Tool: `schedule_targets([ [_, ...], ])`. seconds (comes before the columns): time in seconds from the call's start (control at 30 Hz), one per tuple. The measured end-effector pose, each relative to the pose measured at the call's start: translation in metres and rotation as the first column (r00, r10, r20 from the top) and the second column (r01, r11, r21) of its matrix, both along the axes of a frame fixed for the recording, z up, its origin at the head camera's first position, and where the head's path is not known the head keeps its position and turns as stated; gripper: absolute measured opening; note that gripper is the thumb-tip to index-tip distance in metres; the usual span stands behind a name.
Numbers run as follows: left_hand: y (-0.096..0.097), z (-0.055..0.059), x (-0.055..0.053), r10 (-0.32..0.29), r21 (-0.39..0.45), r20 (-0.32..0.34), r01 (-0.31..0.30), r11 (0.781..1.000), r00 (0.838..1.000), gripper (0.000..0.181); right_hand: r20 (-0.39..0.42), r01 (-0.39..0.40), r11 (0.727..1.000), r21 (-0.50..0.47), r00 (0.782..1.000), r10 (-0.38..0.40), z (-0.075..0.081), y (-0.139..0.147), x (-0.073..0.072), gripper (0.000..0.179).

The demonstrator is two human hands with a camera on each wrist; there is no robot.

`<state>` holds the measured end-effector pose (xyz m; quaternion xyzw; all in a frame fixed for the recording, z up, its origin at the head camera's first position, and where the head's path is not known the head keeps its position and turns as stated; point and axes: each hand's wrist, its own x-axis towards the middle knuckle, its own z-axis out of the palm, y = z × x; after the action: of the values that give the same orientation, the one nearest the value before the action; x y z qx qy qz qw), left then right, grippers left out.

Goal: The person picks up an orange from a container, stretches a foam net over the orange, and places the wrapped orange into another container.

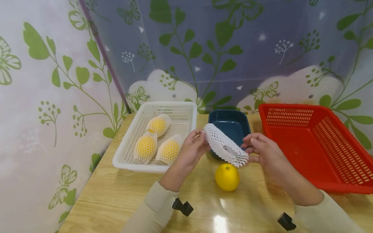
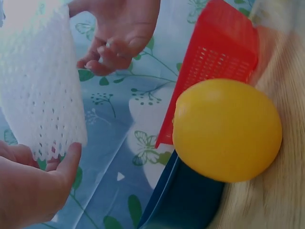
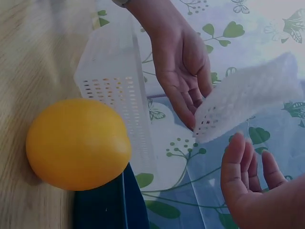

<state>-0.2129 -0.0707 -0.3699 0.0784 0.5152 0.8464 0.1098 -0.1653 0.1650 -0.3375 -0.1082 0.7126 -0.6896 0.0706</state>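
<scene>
A white foam fruit net (image 1: 224, 145) stretches between the two hands, above the table in the head view. My left hand (image 1: 190, 150) pinches one end of it, the thumb and fingertips at its edge in the left wrist view. Beside the other end is my right hand (image 1: 263, 149), its fingers loosely bent and spread; in the right wrist view these fingers (image 3: 233, 167) stand apart from the net. A bare, smooth yellow fruit (image 1: 227, 177) rests on the table below the net, in front of the dark blue bin.
At the left, a white plastic basket (image 1: 116, 161) holds three yellow fruits (image 1: 146, 147) in foam nets. The dark blue bin (image 1: 228, 115) stands behind the hands. To the right is a large red basket (image 1: 297, 152). A patterned curtain (image 1: 180, 61) hangs behind the wooden table (image 1: 116, 207).
</scene>
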Motion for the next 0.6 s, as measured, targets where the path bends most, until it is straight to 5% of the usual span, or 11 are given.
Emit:
schedule_targets([
  [0.23, -0.001, 0.002, 0.006, -0.13, 0.079, 0.086, 0.123, 0.989, 0.988, 0.011, 0.029, -0.045, 0.989, -0.141, 0.998, 0.05, -0.006, -0.013, -0.017, 0.034],
  [0.4, 0.002, -0.005, 0.008, -0.204, 0.057, 0.101, 0.199, 0.978, 0.974, 0.012, 0.06, -0.092, 0.994, -0.062, 0.994, 0.096, -0.011, -0.022, -0.025, 0.059],
  [0.6, 0.005, -0.015, 0.01, -0.214, -0.064, 0.081, 0.22, 0.974, 0.973, 0.012, 0.071, -0.144, 0.99, -0.008, 0.987, 0.144, -0.018, -0.024, -0.026, 0.053],
])
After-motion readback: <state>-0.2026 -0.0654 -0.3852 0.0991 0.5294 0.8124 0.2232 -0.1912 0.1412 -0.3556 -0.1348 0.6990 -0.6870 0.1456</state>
